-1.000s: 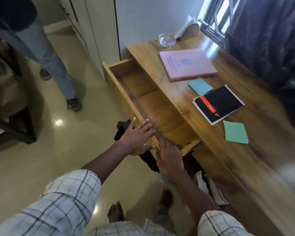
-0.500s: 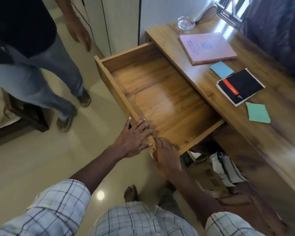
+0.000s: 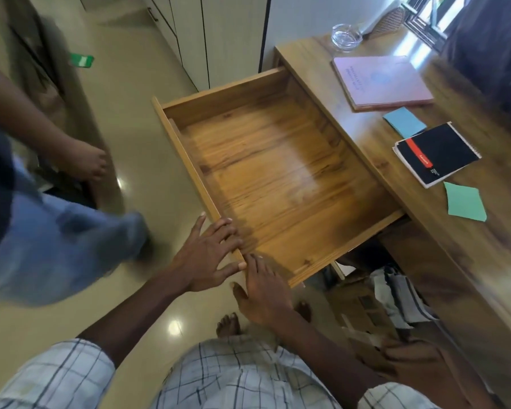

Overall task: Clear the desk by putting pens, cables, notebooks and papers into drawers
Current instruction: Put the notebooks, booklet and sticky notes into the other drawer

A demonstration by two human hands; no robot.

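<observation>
Drawer [image 3: 278,178] stands far out of the counter [image 3: 322,72]; we note a bare wooden floor with nothing in it. Left hand [image 3: 207,258] rests on the near end of the front rim, fingers [image 3: 224,228] straight and draped over the edge, released. Right hand [image 3: 263,293] sits just beside it at the near corner, fingers [image 3: 254,264] extended against the front board, thumb spread, also grasping nothing. We judge both hands are steadying the drawer, not carrying.

The task's things lie on the counter, right of the drawer: pink notebook [image 3: 381,81] far, then blue paper [image 3: 404,121], black notebook [image 3: 435,153], and green paper [image 3: 465,202] nearest. We see no pens or cables. Glass ashtray [image 3: 345,36] sits at the far end.

A second person [image 3: 56,231], blurred, stands close on the left and may crowd that side. Papers and cloth [image 3: 396,296] lie under the counter.
</observation>
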